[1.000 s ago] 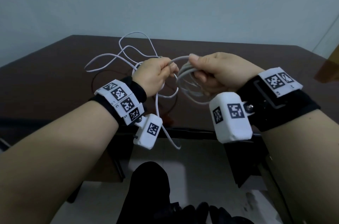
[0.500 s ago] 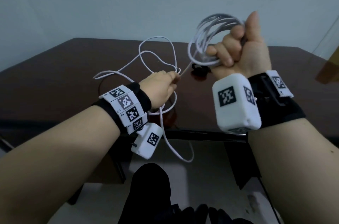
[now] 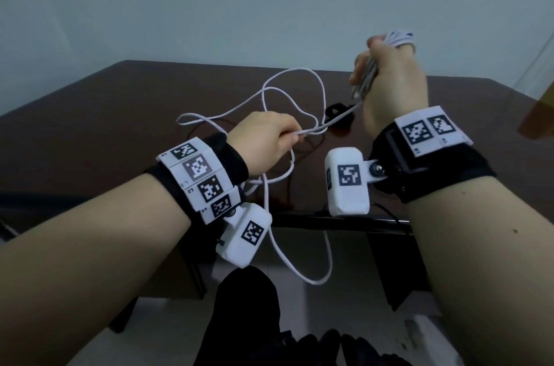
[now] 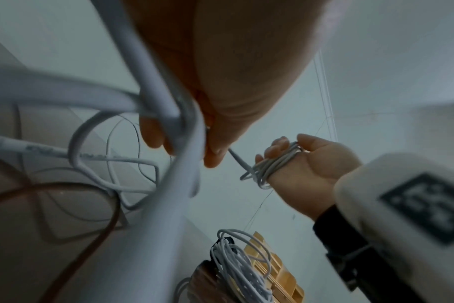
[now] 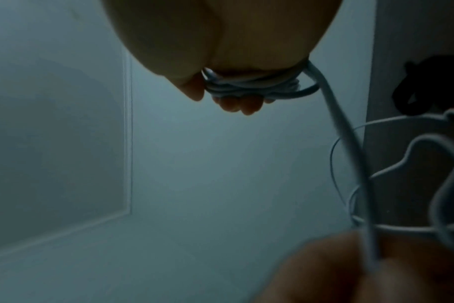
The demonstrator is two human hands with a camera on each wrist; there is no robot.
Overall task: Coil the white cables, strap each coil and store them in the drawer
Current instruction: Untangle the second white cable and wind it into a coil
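Cable: my right hand (image 3: 389, 77) is raised above the table (image 3: 90, 113), and the white cable (image 3: 299, 86) is wound in several turns around its fingers (image 4: 277, 147), which stand fairly straight inside the coil (image 4: 275, 164).
Left hand: my left hand (image 3: 263, 143) sits lower and nearer me, fingers curled, pinching one strand that runs taut up to the coil.
Slack: loose loops lie on the table beyond my left hand; one loop hangs over the near edge below my wrist.
Since half a second ago: my right hand has turned so its back faces me, and the coil that stood out in open rings above the fist now sits tight against the hand. My left hand has barely shifted.
Nearby: a black strap (image 3: 338, 113) lies on the table between my hands, under the taut strand. The left wrist view shows a second white coil (image 4: 236, 266) with a black band, lying against a pale wooden piece (image 4: 277, 272).
In the way: the slack loops cross one another.
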